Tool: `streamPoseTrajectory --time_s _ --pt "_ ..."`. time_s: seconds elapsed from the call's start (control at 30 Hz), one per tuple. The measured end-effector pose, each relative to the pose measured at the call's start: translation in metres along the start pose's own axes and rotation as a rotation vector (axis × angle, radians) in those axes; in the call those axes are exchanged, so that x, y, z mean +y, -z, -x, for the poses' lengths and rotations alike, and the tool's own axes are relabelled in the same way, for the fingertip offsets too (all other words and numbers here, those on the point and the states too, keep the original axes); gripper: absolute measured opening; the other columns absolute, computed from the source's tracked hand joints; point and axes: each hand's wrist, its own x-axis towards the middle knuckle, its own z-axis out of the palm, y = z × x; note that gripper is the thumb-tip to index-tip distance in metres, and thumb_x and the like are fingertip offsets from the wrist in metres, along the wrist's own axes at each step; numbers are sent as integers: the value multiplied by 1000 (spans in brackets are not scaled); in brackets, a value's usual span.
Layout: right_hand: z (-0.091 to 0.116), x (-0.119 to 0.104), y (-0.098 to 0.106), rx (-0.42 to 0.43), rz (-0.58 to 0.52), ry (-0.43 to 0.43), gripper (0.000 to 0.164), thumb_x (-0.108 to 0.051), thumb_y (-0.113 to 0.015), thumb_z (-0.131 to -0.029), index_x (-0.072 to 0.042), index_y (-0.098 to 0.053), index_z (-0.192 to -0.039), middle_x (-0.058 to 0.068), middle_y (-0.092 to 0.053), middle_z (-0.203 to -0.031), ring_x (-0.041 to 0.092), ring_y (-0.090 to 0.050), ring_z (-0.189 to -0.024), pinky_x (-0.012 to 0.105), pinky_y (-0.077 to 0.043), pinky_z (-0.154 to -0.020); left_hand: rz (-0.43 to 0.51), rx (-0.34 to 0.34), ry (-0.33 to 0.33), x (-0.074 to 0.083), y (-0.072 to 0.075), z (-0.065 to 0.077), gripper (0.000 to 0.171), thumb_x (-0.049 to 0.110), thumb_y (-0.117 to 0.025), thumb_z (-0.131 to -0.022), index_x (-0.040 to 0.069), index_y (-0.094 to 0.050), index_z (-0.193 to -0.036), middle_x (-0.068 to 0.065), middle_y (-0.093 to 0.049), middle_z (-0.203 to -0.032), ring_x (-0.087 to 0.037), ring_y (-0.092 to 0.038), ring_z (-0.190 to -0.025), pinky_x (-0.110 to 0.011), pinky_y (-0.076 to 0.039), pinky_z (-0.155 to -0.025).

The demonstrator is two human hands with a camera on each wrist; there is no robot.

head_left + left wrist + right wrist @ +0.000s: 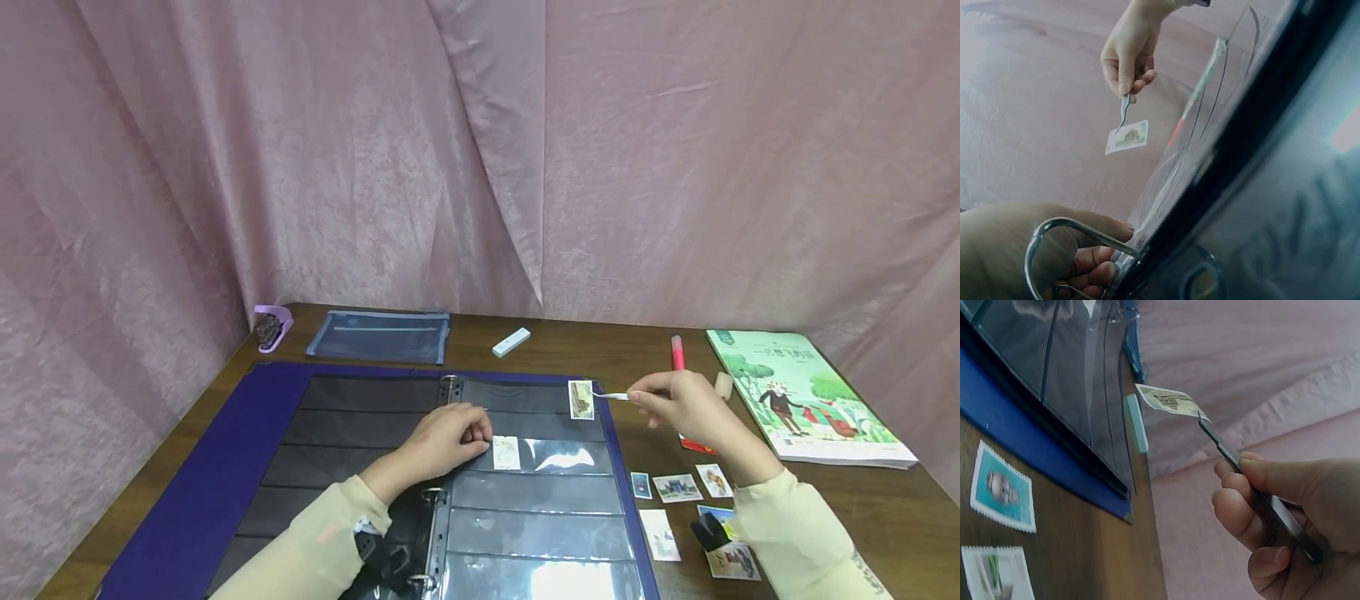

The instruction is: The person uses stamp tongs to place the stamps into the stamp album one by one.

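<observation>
My right hand [678, 404] holds metal tweezers [1229, 453] between thumb and curled fingers. Their tip grips a stamp [1169, 400] with a white border, which is up in the air over the top right pocket row in the head view. A stamp album [532, 533] lies open, with clear pockets on dark pages and a blue cover. On its right page, near the rings, my left hand [448, 437] pinches the edge of a clear pocket with bent fingers. Beside those fingertips, a pale stamp [506, 453] sits in the second row.
Several loose stamps [678, 488] lie right of the album, below my right forearm. A green picture book [817, 400] and a red pen [677, 353] are at the right. Behind the album are a blue zip pouch [378, 337], a white block [512, 342] and a purple clip-like object [279, 327].
</observation>
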Motion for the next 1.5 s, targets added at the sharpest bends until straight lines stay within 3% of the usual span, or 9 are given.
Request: streamPoseTrajectory --time_s 0.37,0.87,1.5 --pt "-10 -7 -21 -44 -71 -3 21 -22 -58 -87 -5 -68 -92 3 -62 -63 12 -57 -54 22 -43 -53 -7 1 -15 1 0 -1 11 23 -68 -79 25 -57 -79 14 -51 -73 -1 -46 -70 -17 -37 -64" --pt "-17 -16 -49 -80 -112 32 16 -16 -60 -85 -4 -68 -89 6 -62 -65 9 -56 -52 21 -44 -53 1 1 -11 1 0 -1 10 22 -68 -78 24 -58 -78 13 -51 -73 -1 -46 -69 -17 -37 -64" --pt "-15 -17 -57 -183 -83 89 14 -17 -59 -85 -7 -68 -88 -1 -59 -63 10 -56 -50 19 -44 -56 -4 6 -8 3 1 1 10 22 -68 -78 23 -58 -78 11 -52 -73 -3 -46 -69 -18 -36 -64"
